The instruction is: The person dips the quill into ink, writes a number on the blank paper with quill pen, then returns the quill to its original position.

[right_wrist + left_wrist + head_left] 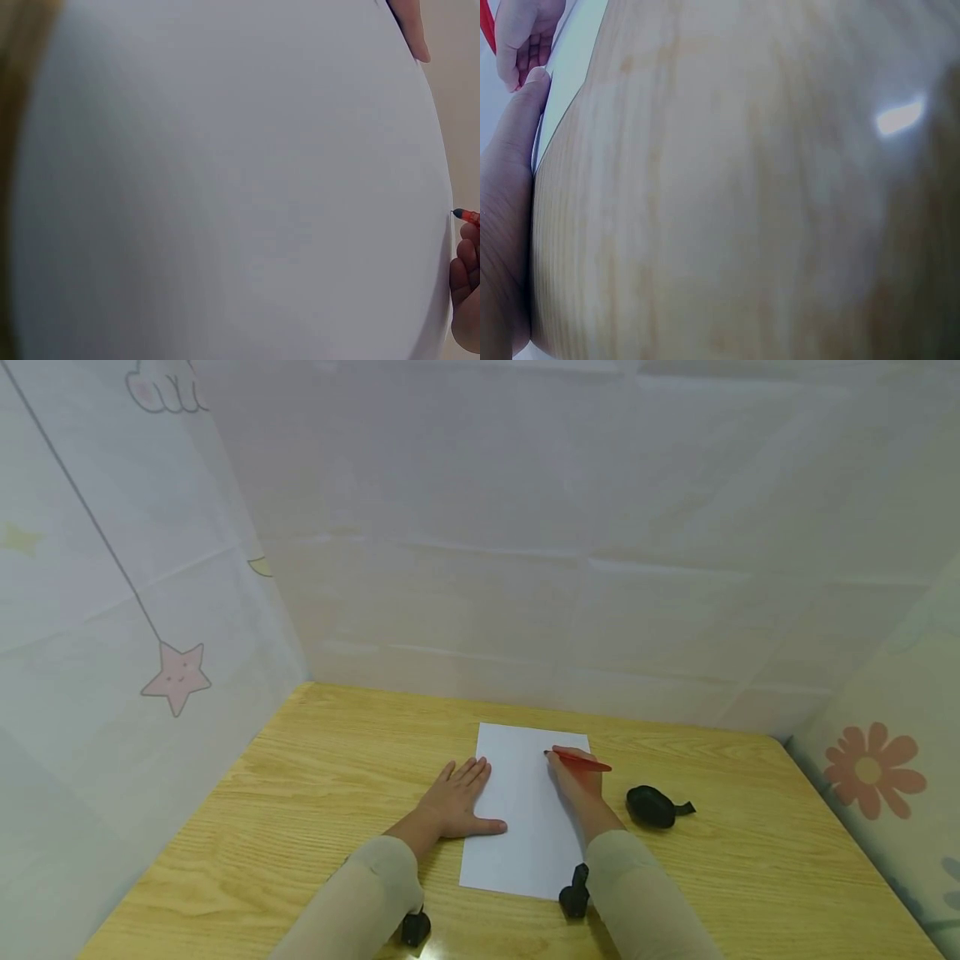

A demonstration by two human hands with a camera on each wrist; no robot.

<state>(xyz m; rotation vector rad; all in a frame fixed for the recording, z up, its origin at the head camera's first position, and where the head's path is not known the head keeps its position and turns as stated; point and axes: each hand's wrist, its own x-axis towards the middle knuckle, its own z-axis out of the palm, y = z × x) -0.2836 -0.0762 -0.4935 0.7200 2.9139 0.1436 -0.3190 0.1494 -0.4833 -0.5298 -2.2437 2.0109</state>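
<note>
A white sheet of paper (pixel 521 810) lies on the wooden table. My left hand (pixel 457 802) rests flat over its left edge, fingers straight and thumb stretched out onto the sheet. My right hand (pixel 579 781) grips a red pen (pixel 585 762) above the upper right part of the paper. The dark tip of the pen (pixel 466 215) is at the paper's surface in the right wrist view, with the other fingers curled beneath it. In the left wrist view the left thumb (pixel 517 120) lies along the sheet, and the right hand (pixel 526 34) shows beyond it.
A black rounded object with a short tab (pixel 651 807) lies on the table (pixel 765 860) to the right of the paper. Black devices are strapped at both wrists. Pale printed sheeting (pixel 562 568) stands behind the table and at both sides.
</note>
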